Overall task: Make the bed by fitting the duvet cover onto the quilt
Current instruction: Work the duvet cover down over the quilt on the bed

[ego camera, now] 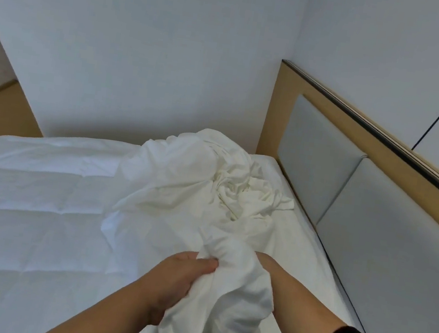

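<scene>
A white quilt point(23, 209) with stitched squares lies flat across the bed, filling the left and middle. On its right part sits the cream-white duvet cover point(205, 181), crumpled into a heap near the headboard, with a bunched end drawn toward me. My left hand point(183, 277) grips that bunched end from the left, thumb on top. My right hand point(267, 260) goes into the bunched cloth from the right; only its wrist and forearm show, and the fingers are hidden inside the fabric.
A wooden headboard point(334, 103) with grey padded panels point(387, 246) runs along the right side. White walls meet in a corner behind the bed. A strip of wooden floor point(1, 107) shows at the far left.
</scene>
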Available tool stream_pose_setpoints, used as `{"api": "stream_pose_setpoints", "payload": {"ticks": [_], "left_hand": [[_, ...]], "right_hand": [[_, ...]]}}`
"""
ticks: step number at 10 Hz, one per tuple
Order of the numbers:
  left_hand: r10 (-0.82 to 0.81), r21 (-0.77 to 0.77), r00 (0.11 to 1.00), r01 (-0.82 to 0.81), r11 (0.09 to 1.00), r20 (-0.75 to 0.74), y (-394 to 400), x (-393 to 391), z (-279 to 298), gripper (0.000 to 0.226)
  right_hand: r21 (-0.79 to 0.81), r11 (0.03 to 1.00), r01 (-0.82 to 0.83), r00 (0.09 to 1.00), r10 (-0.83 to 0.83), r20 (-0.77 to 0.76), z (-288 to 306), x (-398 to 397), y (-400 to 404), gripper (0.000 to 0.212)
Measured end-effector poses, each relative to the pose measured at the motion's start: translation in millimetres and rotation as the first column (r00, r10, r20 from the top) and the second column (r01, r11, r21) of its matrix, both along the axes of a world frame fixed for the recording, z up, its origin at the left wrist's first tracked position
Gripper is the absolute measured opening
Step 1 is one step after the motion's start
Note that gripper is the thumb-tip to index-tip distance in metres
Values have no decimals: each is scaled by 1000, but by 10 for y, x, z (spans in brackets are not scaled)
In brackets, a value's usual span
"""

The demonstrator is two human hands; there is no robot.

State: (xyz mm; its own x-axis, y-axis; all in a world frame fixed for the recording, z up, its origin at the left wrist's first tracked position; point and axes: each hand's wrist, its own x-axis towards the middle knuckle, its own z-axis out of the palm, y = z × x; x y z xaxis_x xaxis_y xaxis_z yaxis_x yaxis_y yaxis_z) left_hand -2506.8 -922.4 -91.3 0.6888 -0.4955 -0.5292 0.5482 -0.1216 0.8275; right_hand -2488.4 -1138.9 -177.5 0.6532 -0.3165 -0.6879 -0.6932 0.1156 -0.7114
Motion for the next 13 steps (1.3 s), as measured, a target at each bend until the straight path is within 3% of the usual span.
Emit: {"api": "stream_pose_setpoints", "payload": {"ticks": [1, 2, 3, 4, 5, 6, 7, 8, 9, 10, 11, 12, 13], "left_hand": [[-7, 0, 1000, 7, 1000, -3, 65, -55, -11, 15], [72, -1, 997, -72, 997, -18, 154, -58, -46, 13], [123, 1, 992, -123, 992, -38, 195, -34, -77, 18], [126, 14, 992, -126, 992, -26, 169, -26, -64, 18], [162, -2, 986, -162, 987, -29, 162, 9, -97, 22], [205, -2, 979, -205, 979, 1, 171, 2, -67, 19], [262, -59, 963, -266, 962, -69, 223, 48, -156, 24], [306, -153, 935, -334, 930, -180, 274, 110, -184, 19], [398, -119, 904, -417, 901, -157, 260, 163, -190, 16], [426, -61, 900, -432, 900, -90, 201, 213, -164, 39], [422, -11, 906, -423, 906, -39, 138, 210, -73, 31], [421, -2, 907, -421, 907, -1, 109, 188, 6, 23], [420, -4, 907, -420, 908, 42, 145, 128, 143, 21]], "right_hand": [[-403, 860, -313, 950, 285, -129, -80, 272, -66, 33], [-407, 898, -170, 979, 201, 34, 405, 490, -29, 33], [-418, 906, -59, 898, 231, 374, 1196, 737, 281, 31], [-404, 903, -147, 631, 400, 665, 1983, 744, 878, 30], [-303, 859, -412, 386, 466, 796, 2307, 608, 1330, 33], [-246, 723, -646, 374, 580, 724, 2044, 560, 1294, 28], [-302, 814, -496, 554, 565, 612, 1500, 531, 971, 28], [-344, 928, -145, 804, 313, 506, 788, 276, 683, 19], [-212, 958, -191, 887, 261, 381, 337, -125, 643, 20], [-192, 941, -277, 830, 335, 446, 329, -207, 669, 27], [-298, 899, -321, 774, 430, 464, 391, -154, 707, 29], [-380, 882, -277, 806, 429, 407, 257, -130, 728, 35], [-360, 900, -247, 836, 386, 391, 170, -54, 698, 36]]}}
